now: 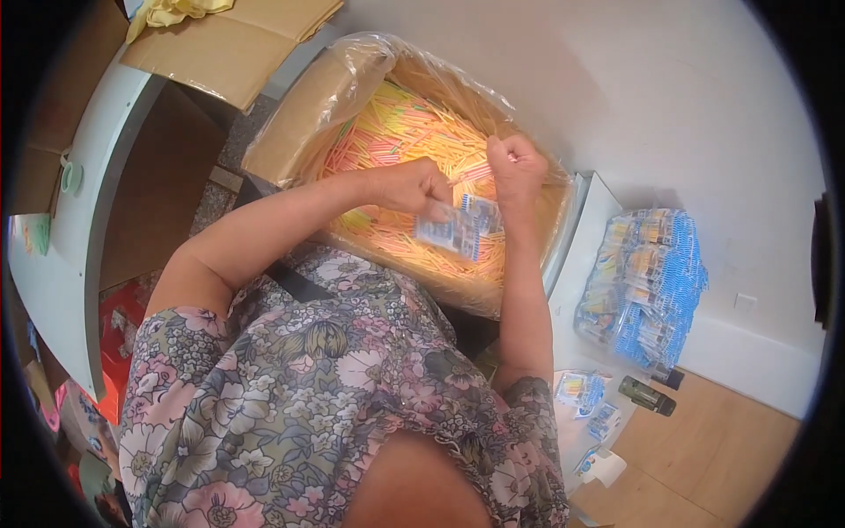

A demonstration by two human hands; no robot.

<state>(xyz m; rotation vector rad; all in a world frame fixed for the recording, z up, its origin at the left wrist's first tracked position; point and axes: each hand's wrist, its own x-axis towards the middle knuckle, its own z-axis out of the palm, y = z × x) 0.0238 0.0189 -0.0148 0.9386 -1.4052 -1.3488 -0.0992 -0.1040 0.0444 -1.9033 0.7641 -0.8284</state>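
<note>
Hands | left hand (412,187) grips packet (458,227) | right hand (517,165) pinches sticks (396,132) (over lined box (290,123))

**Inspector A:** Large brown cardboard box (290,123): matt, lined with a clear, crinkled, glossy plastic film (352,66). Its contents, thin yellow, orange and pink sticks (400,132), look smooth; material cannot be told.

**Inspector B:** Noted. The small clear plastic packet with blue print (458,227), pinched by the left hand (414,187), is shiny. The heap of blue-printed plastic packets (642,286) is likewise glossy. The floor of light wood boards (713,449) is smooth with a dull sheen.
</note>
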